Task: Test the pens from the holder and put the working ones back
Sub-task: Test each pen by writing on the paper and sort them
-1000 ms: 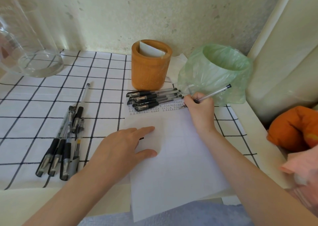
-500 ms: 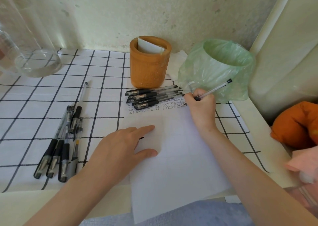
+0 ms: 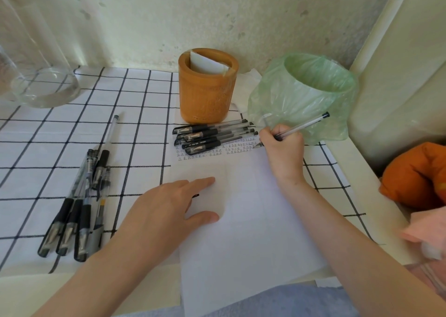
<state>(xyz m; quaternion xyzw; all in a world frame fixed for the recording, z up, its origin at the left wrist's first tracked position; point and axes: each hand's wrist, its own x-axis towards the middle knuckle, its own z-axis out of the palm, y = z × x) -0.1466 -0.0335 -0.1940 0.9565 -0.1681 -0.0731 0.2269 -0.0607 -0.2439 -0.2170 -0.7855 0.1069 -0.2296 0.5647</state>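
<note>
Head view of the pen test. The orange-brown holder (image 3: pixel 207 87) stands upright at the back of the bench (image 3: pixel 24 290), on a black-and-white checked cloth (image 3: pixel 48 135), and only a folded white card (image 3: pixel 205 63) is seen inside it. Directly in front of the holder lies a sheet of paper (image 3: pixel 253 220), whose edge nearest the holder carries rows of small written marks (image 3: pixel 217 152). A cluster of capped pens (image 3: pixel 212 137) is laid side by side between the holder and these marks, just at the holder's foot. The right hand (image 3: pixel 283 152), in front of the holder and to its right, is curled round a clear-barrelled pen (image 3: pixel 304 125); the tip is set on the paper beside the marks and the rear end is tilted up towards a green bag-lined bin (image 3: pixel 301 94), which stands just right of the holder. The left hand (image 3: pixel 166 210), well in front of the holder, is pressed flat on the paper with the fingers straight and nothing held. A second group of pens (image 3: pixel 79 203) is gathered to the front left of the holder, and a single pen (image 3: pixel 111 131) lies beyond that group, left of the holder. A glass vessel (image 3: pixel 45 87) is placed far to the holder's left.
</note>
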